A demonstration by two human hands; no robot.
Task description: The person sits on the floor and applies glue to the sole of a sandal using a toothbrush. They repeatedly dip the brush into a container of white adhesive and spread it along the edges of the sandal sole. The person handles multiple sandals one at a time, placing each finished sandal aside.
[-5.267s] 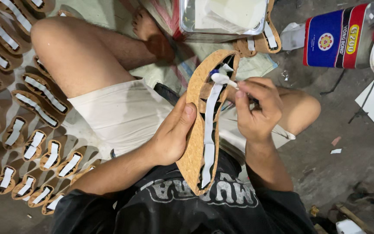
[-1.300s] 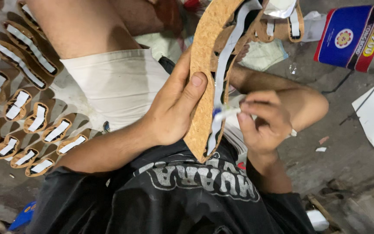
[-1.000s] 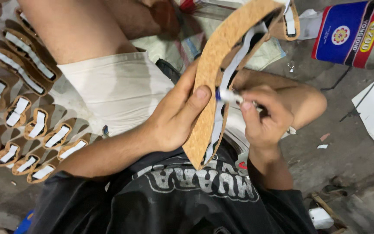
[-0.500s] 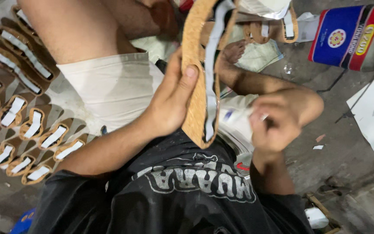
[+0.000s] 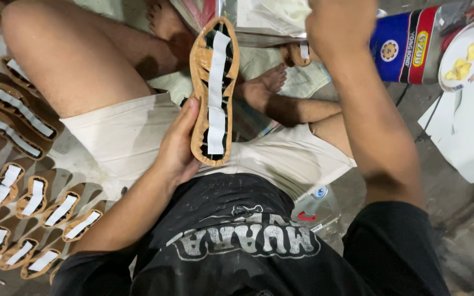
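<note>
My left hand (image 5: 179,149) grips a tan cork-coloured shoe sole (image 5: 213,90) by its lower left edge and holds it upright over my lap, flat face toward me. A long white strip (image 5: 215,93) runs down the sole's dark middle. My right hand (image 5: 338,27) is raised at the top edge of the view, to the right of the sole and apart from it. Its fingers are cut off by the frame, so what it holds is hidden.
Rows of similar soles with white strips (image 5: 23,192) lie on the floor at the left. A blue and red tin (image 5: 407,41), a round white lid with yellow bits (image 5: 463,55) and white sheets (image 5: 467,137) sit at the right. A clear plastic bag (image 5: 264,19) lies ahead.
The sole has turned from edge-on to face me. My right hand has left the sole and risen to the top of the view.
</note>
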